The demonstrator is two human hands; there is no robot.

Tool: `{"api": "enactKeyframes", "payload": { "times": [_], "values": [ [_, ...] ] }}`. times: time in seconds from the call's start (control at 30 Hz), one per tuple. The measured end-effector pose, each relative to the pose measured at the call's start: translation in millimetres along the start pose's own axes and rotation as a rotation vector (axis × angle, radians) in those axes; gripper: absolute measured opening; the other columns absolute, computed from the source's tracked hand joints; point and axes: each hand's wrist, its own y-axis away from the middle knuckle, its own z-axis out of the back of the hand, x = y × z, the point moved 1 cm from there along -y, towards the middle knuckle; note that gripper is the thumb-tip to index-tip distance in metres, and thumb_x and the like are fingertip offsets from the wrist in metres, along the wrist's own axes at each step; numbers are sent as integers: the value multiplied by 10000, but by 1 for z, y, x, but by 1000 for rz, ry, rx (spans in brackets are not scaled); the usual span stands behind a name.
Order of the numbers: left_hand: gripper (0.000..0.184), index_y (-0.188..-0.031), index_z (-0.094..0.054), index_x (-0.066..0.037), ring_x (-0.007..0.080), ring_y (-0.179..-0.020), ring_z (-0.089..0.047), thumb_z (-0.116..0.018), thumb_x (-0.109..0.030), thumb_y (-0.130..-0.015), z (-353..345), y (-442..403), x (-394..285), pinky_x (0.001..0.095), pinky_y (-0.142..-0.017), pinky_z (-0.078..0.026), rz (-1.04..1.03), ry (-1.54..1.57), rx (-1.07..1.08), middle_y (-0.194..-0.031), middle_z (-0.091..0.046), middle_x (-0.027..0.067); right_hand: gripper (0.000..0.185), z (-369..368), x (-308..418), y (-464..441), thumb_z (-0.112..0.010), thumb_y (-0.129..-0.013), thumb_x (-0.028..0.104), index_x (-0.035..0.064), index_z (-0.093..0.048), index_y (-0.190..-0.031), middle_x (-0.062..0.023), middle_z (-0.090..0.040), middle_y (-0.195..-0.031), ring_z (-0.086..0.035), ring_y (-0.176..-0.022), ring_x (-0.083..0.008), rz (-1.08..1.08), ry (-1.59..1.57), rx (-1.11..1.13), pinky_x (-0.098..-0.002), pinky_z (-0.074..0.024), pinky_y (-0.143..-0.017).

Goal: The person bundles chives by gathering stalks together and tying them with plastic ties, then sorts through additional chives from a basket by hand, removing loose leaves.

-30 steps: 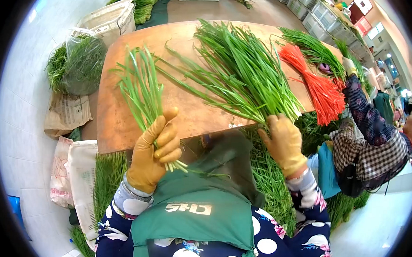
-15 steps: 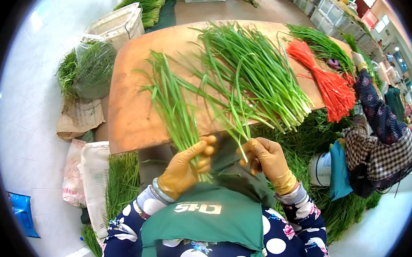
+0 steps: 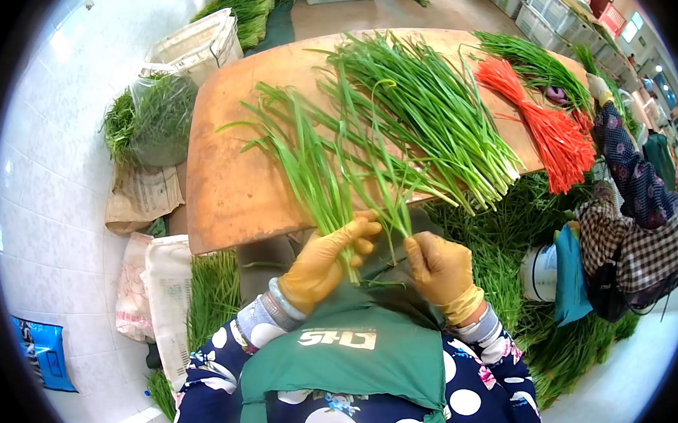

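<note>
My left hand (image 3: 323, 265), in a yellow glove, is closed around a small bunch of garlic chives (image 3: 315, 176), whose leaves fan over the table while the cut ends poke out below the fingers. My right hand (image 3: 442, 270), gloved alike, pinches a few chive stalks (image 3: 396, 210) near their pale ends, just right of the left hand. Beyond both hands, a larger pile of garlic chives (image 3: 426, 117) lies on the wooden table (image 3: 231, 161), pale ends towards the lower right.
Red plastic ties (image 3: 543, 133) lie right of the pile, beside more chives (image 3: 534, 65). A co-worker's sleeve (image 3: 634, 175) reaches in at the right. At left stand a white crate (image 3: 199, 46) and a bag of greens (image 3: 161, 117). Chives (image 3: 496, 256) cover the floor beneath the table's right side.
My hands have come closer together, the left moving right with its bunch. The stalks in my right hand now stand nearer that bunch. The whole view has shifted slightly.
</note>
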Motion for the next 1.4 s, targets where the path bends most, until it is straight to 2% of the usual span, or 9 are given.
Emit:
{"api": "enactKeyframes", "payload": {
  "times": [0.37, 0.57, 0.63, 0.77, 0.9, 1.03, 1.13, 1.3, 1.4],
  "values": [
    [358, -1217, -553, 5, 112, -771, -602, -608, -211, -937, -1, -4, 9, 219, -617, -467, -10, -59, 20, -1002, -658, 46, 251, -25, -2, 5, -563, -924, 277, 77, -552, -774, -176, -563, -592, -567, -557, -398, -195, 68, 26, -464, -444, -494],
    [379, -1244, -534, -1, 128, -804, -608, -627, -183, -924, 4, -3, 14, 240, -661, -491, -42, -96, 10, -1024, -649, 55, 233, -24, 4, 7, -533, -933, 266, 65, -550, -815, -178, -586, -648, -589, -599, -393, -465, -503, 205, -459, -464, -538],
    [376, -1239, -533, -2, 131, -817, -608, -626, -188, -925, -9, 4, 6, 250, -684, -494, -32, -93, 15, -1036, -646, 58, 191, -17, 14, 8, -557, -899, 235, 65, -533, -816, -153, -592, -644, -603, -576, -367, -64, -8, 242, -452, -467, -519],
    [344, -1188, -548, 14, 162, -827, -610, -598, -224, -945, -22, 7, -2, 278, -767, -498, -63, -159, 63, -861, -619, 33, 183, -12, 33, 3, -590, -852, 245, 76, -536, -806, -107, -576, -635, -608, -572, -341, 70, 111, 635, -441, -473, -506],
    [363, -1197, -532, 7, 144, -592, -539, -501, -291, -993, -36, 25, -41, 313, -605, -478, -170, 39, 162, -618, -457, -25, 246, 25, 20, -13, -590, -899, 318, 73, -611, -890, -124, -598, -716, -616, -645, -320, 235, -164, 297, -437, -485, -571],
    [365, -1240, -512, -14, 68, -466, -409, -460, -290, -1008, -14, 34, -78, 248, -448, -395, -235, 444, 492, -567, -336, -57, 180, 57, -15, -36, -670, -815, 242, 92, -621, -904, -97, -561, -740, -590, -679, -304, 76, 442, 59, -414, -484, -591],
    [349, -1250, -516, -9, 39, -456, -302, -462, -256, -1008, 9, -2, -41, 192, -405, -255, 45, 549, 347, -572, -275, -67, 159, 36, -53, -41, -631, -789, 224, 81, -561, -782, -101, -538, -709, -582, -632, -290, 154, 693, 34, -386, -482, -551],
    [334, -1227, -514, 31, 52, -458, -287, -448, -217, -1013, 4, 1, -3, 205, -403, -236, 85, 574, 322, -604, -308, -31, 155, 35, -47, -43, -610, -784, 189, 91, -543, -685, -90, -531, -645, -582, -573, -274, 164, 713, 17, -387, -474, -502],
    [328, -1205, -527, 24, 60, -522, -425, -474, -232, -1006, -15, 7, -4, 197, -410, -291, 52, 377, 63, -694, -478, 3, 197, 40, -13, -35, -616, -813, 215, 95, -535, -678, -91, -518, -614, -571, -541, -286, 143, 501, 31, -400, -462, -473]
  ]
}}
